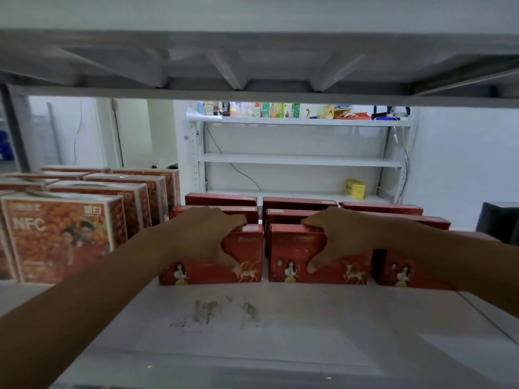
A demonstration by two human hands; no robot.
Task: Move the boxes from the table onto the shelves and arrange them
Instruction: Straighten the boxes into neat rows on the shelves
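Two red boxes with a deer picture stand upright side by side on the white shelf (280,318). My left hand (205,237) grips the left red box (247,265), fingers over its top edge and thumb on its front. In the same way my right hand (334,237) grips the right red box (348,270). A third red box (404,273) stands to the right, partly hidden by my right forearm. More red boxes (297,204) stand in rows behind them.
Taller orange boxes marked NFC (59,234) fill the shelf's left side in rows. The underside of the upper shelf (252,66) hangs close overhead. Beyond stands another white rack (300,160) with a yellow box (355,189) and assorted goods on top.
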